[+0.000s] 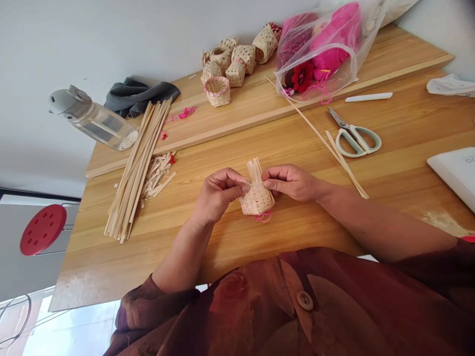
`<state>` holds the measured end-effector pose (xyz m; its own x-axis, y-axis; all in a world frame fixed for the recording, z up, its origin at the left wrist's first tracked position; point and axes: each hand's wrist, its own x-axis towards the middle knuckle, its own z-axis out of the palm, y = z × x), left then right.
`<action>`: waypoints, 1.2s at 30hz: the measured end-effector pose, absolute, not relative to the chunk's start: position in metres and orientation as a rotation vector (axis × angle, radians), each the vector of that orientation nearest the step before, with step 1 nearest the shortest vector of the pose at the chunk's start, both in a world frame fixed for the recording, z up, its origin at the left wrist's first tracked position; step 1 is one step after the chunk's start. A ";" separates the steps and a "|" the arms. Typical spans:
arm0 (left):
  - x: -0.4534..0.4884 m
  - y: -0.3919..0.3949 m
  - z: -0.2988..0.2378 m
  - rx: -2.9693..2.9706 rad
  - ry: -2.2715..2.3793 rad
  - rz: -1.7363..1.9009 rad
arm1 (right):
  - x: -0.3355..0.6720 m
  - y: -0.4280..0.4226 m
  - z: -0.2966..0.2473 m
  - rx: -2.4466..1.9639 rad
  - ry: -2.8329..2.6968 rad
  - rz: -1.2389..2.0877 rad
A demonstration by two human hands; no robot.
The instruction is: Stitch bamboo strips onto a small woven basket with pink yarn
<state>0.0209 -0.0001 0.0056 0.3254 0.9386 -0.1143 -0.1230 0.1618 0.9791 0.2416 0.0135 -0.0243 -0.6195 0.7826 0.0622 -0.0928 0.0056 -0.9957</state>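
A small woven basket [257,200] of pale flat strips is held between my two hands, just above the wooden table. Loose strip ends stand up from its far side, and a bit of pink yarn [263,216] shows under its near edge. My left hand [223,192] pinches the basket's upper left rim between thumb and fingers. On the other side, my right hand [291,182] has its thumb and forefinger closed on the upper right rim beside the upright strips. The fingertips partly cover the rim on both sides.
Left lie a bundle of strips [138,170], offcuts [158,173] and a water bottle [96,118]. Behind stand several woven baskets [217,92] and a clear bag [334,54] of pink yarn. Scissors [354,136], a white pen-like tool [368,97] and long strips [319,133] lie right.
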 end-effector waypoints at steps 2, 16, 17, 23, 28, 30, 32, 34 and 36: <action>0.021 -0.001 0.007 1.216 0.944 0.954 | 0.241 0.014 -0.026 -0.735 -1.606 1.684; 0.012 0.004 0.005 1.183 0.829 0.883 | 0.244 0.011 -0.022 -0.759 -1.559 1.705; 0.014 0.003 0.006 1.153 0.860 0.861 | 0.244 0.010 -0.022 -0.762 -1.572 1.695; 0.025 -0.005 0.005 1.126 0.943 0.839 | 0.244 0.010 -0.023 -0.761 -1.717 1.562; 0.023 -0.003 0.002 1.306 0.979 0.894 | 0.246 0.010 -0.022 -0.825 -1.802 1.386; 0.019 0.000 0.003 1.388 1.030 0.850 | 0.247 0.008 -0.018 -0.875 -1.879 1.260; 0.016 0.001 0.005 1.442 1.063 0.815 | 0.247 0.005 -0.013 -0.905 -1.966 1.117; 0.015 0.000 0.007 1.461 1.071 0.810 | 0.246 0.002 -0.008 -0.901 -2.050 0.992; 0.018 -0.003 0.008 1.475 1.110 0.850 | 0.244 -0.002 -0.005 -0.881 -2.117 0.883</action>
